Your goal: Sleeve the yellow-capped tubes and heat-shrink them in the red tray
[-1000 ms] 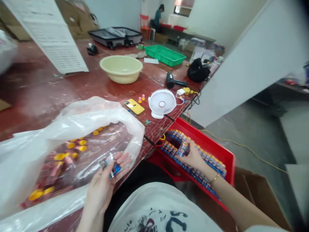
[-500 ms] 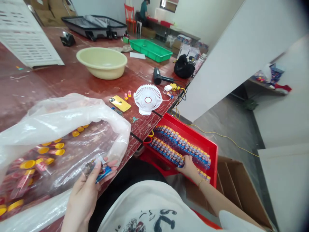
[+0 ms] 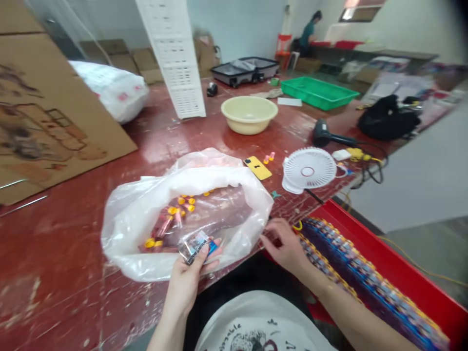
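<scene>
My left hand [image 3: 193,270] is closed on small printed plastic packets [image 3: 197,245], partly clear and partly blue, over the near rim of a large clear plastic bag [image 3: 126,239]. Inside the bag lie several small pink pieces with yellow caps [image 3: 177,212]. My right hand [image 3: 287,246] hovers at the table edge, just right of the bag. Its fingers are loosely bent with a gap to the thumb, and nothing shows between them. Below my right arm, a red tray [image 3: 369,243] holds long rows of small blue and yellow printed packs [image 3: 376,278].
On the red table [image 3: 66,273] are a yellow phone [image 3: 258,168], a white fan [image 3: 309,170], a hair dryer [image 3: 329,136], a cream basin [image 3: 249,122] and a green tray [image 3: 318,95]. Cardboard [image 3: 73,131] stands left. A person [image 3: 310,33] works far back.
My right hand has left the rows of packs in the red tray and moved to the table edge beside the bag. My left hand still holds the packets. The view has swung left.
</scene>
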Motion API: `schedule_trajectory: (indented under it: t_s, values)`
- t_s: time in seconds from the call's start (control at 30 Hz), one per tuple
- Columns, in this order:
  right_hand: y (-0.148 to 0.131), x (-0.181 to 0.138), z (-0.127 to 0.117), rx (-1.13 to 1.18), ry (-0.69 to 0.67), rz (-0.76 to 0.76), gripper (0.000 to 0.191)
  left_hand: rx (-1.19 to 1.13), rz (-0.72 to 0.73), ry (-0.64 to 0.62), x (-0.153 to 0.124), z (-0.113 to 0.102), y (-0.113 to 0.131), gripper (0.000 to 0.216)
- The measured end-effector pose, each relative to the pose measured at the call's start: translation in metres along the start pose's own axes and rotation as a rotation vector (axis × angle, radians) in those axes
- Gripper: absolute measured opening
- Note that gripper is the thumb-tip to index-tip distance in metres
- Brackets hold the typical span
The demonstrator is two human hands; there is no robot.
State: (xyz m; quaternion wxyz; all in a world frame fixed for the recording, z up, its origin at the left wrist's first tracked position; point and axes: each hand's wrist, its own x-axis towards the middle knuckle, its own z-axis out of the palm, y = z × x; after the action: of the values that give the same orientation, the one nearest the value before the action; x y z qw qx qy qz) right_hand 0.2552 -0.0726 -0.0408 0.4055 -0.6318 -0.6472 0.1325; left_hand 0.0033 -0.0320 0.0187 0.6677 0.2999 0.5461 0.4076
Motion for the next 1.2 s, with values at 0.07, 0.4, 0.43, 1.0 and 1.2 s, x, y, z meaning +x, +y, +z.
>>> schedule_trajectory:
  t_s: [0.07, 0.4, 0.43, 1.0, 1.2]
  values:
    - [-0.035, 0.055, 0.057, 0.122, -0.233, -0.121, 0.009, -0.026, -0.013, 0.043, -0.006, -0.007, 0.004, 0.045]
    - [-0.086, 0.15, 0.19, 0.265, -0.37, -0.001, 0.02, -0.093, -0.014, 0.14, -0.015, -0.024, 0.01, 0.042]
    - [-0.081, 0.146, 0.179, 0.302, -0.366, 0.025, 0.017, -0.09, -0.017, 0.137, -0.014, -0.024, 0.009, 0.042]
    - [-0.07, 0.102, 0.021, 0.885, -0.256, 0.115, 0.024, 0.04, -0.103, -0.153, 0.011, 0.014, 0.0, 0.037]
    - [-0.089, 0.103, 0.009, 0.651, -0.165, -0.252, 0.013, 0.01, -0.064, -0.143, 0.011, 0.015, -0.002, 0.032]
